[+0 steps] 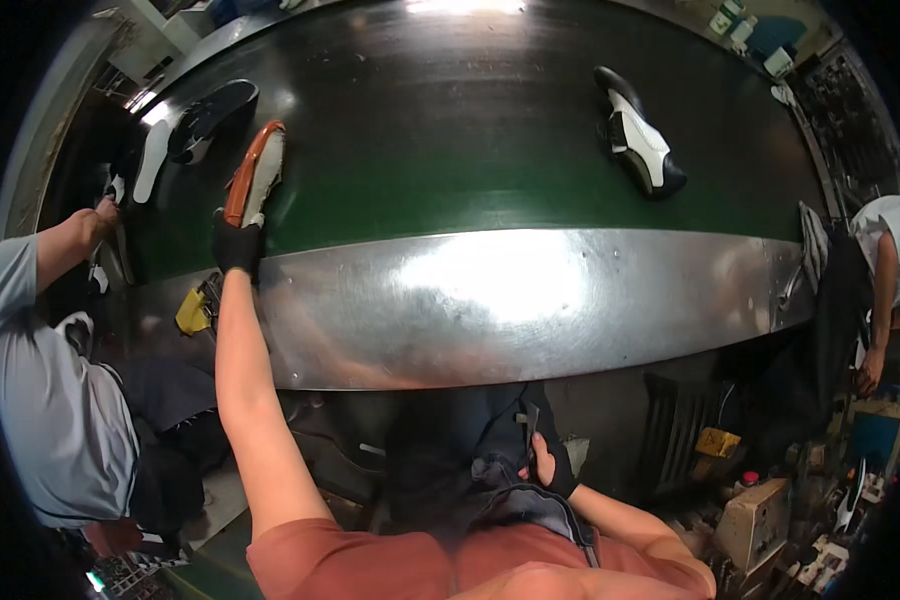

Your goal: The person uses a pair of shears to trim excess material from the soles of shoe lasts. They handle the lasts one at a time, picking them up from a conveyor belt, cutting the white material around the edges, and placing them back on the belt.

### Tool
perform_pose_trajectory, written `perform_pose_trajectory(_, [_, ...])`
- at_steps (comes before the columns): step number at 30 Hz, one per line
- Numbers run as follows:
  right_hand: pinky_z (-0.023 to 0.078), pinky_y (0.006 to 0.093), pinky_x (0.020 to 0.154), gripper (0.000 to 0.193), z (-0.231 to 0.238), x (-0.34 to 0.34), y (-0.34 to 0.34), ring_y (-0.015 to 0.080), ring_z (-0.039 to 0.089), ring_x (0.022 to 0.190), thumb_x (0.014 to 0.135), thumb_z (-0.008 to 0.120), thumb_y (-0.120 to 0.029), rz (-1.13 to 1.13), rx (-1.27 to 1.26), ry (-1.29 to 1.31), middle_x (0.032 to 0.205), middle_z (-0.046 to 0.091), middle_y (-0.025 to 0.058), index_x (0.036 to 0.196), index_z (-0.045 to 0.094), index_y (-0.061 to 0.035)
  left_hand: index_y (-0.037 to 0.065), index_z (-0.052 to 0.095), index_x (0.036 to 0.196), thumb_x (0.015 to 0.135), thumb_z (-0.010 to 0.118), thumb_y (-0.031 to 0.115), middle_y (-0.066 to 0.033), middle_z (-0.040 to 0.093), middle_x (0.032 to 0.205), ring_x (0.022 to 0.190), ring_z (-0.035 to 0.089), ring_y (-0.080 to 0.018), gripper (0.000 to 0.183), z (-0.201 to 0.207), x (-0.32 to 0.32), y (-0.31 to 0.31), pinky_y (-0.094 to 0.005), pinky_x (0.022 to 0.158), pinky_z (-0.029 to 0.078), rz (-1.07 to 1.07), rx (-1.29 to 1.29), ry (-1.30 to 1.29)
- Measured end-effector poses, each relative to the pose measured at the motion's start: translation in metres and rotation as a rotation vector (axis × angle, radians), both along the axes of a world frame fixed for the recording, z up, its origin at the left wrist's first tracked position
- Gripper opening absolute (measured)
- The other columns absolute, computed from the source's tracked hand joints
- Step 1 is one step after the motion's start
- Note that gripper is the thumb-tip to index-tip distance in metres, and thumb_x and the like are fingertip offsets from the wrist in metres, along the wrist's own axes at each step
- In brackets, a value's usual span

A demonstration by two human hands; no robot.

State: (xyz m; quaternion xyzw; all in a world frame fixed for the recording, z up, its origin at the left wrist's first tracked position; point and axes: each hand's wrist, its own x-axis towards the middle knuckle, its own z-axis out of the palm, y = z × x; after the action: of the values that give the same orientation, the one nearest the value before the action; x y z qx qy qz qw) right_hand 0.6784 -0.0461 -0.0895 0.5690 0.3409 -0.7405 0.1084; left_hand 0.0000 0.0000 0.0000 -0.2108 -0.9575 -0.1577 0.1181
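My left hand [238,244], in a black glove, reaches forward over the conveyor belt. It is closed on one end of an orange-brown shoe [240,190] whose pale grey underside is turned to the right. Low by my lap is my right hand [552,466], in a black glove that leaves the fingertips bare. Its fingers are closed on a thin, flat, dark tool [532,422] that points upward; the exact kind is unclear. A black shoe [215,115] and a white sole-shaped piece [152,160] lie left of the orange-brown shoe.
The dark green belt [420,190] runs behind a shiny metal ledge [370,320]. A black-and-white shoe [642,148] lies on the belt's right. A yellow tool [193,312] sits by my left forearm. People work at left [60,400] and right [880,270]. A control box [755,525] stands lower right.
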Motion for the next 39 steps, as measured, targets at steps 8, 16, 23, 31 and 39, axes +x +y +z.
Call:
perform_pose_trajectory(8, [0.049,0.0262,0.048,0.053,0.025,-0.01,-0.006,0.0135,0.054,0.048,0.1,0.034,-0.043,-0.149,0.31,0.167,0.11,0.059,0.0094,0.14,0.034,-0.0079,0.003,0.053,0.125,0.083,0.06,0.014,-0.009,0.061,0.104,0.081,0.062,-0.0175,0.044,0.028,0.099,-0.037,-0.0301,0.066,0.053,-0.269,1.253,-0.978])
perform_pose_trajectory(16, [0.045,0.0282,0.056,0.063,0.089,0.005,-0.067,0.0174,0.057,0.056,0.094,0.032,-0.061,-0.323,0.593,0.168,0.065,0.058,0.0084,0.083,0.056,-0.0038,0.002,0.051,0.125,0.062,0.081,0.012,-0.0099,0.056,0.119,0.11,0.054,-0.0225,0.071,0.109,0.321,-0.175,-0.0348,0.098,0.043,-0.691,0.87,-0.75])
perform_pose_trajectory(23, [0.044,0.0261,0.062,0.063,0.119,0.036,-0.086,0.0157,0.057,0.064,0.095,0.031,-0.059,-0.152,0.568,0.264,0.074,0.062,0.0082,0.085,0.058,-0.0034,0.001,0.063,0.105,0.068,0.076,0.01,-0.0114,0.06,0.109,0.107,0.057,-0.0239,0.04,0.046,0.438,-0.146,-0.0358,0.095,0.043,-1.003,0.9,-0.763])
perform_pose_trajectory(31, [0.047,0.0278,0.081,0.054,0.149,0.016,-0.07,0.0132,0.059,0.086,0.101,0.032,-0.044,0.209,0.621,0.419,0.093,0.065,0.0059,0.102,0.063,-0.0005,0.0,0.066,0.095,0.087,0.062,0.029,-0.0115,0.067,0.095,0.093,0.062,-0.0218,0.03,0.019,0.441,-0.079,-0.0362,0.086,0.047,-1.098,0.801,-0.913])
perform_pose_trajectory(39, [0.041,0.0313,0.101,0.05,0.132,-0.028,-0.02,0.0213,0.056,0.112,0.103,0.025,-0.035,-0.039,0.034,0.749,0.125,0.055,0.0119,0.135,0.041,0.0009,0.001,0.066,0.095,0.099,0.028,0.045,-0.0104,0.067,0.096,0.098,0.06,-0.0208,0.058,0.011,0.446,-0.08,-0.0356,0.092,0.043,-0.854,0.877,-1.273])
